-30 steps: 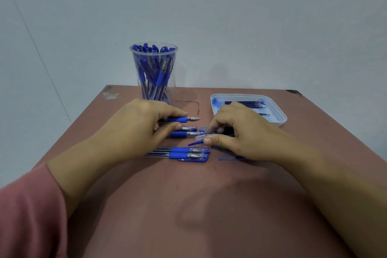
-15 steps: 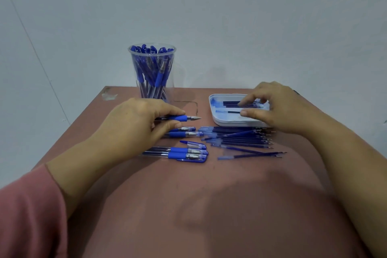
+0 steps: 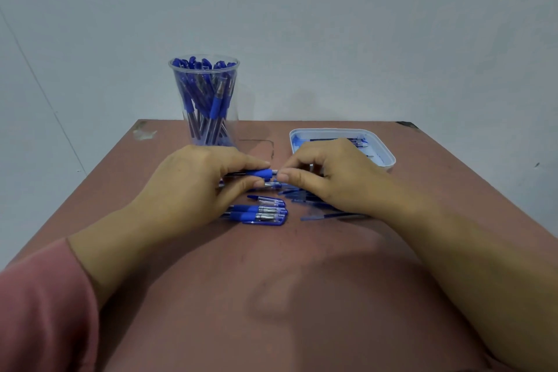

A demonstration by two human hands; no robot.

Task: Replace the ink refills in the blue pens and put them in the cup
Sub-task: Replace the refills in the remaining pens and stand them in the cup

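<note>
Left hand (image 3: 193, 187) in front of the cup (image 3: 205, 100), fingers (image 3: 250, 164) curled round a blue pen (image 3: 262, 173) held just above the counter (image 3: 271, 296). Right hand (image 3: 332, 178) pinches the pen's tip end, thumb and forefinger. Loose pens (image 3: 259, 214) and refills (image 3: 329, 216) lie nearer the camera than the cup. White tray (image 3: 386, 154) right of the cup.

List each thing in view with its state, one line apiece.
left hand, grips held pen by its barrel
right hand, pinches held pen's tip end
held pen, level, tip pointing right
cup, upright, full of pens
tray, open, refills inside
loose pens, flat on table
loose refills, flat on table
</note>
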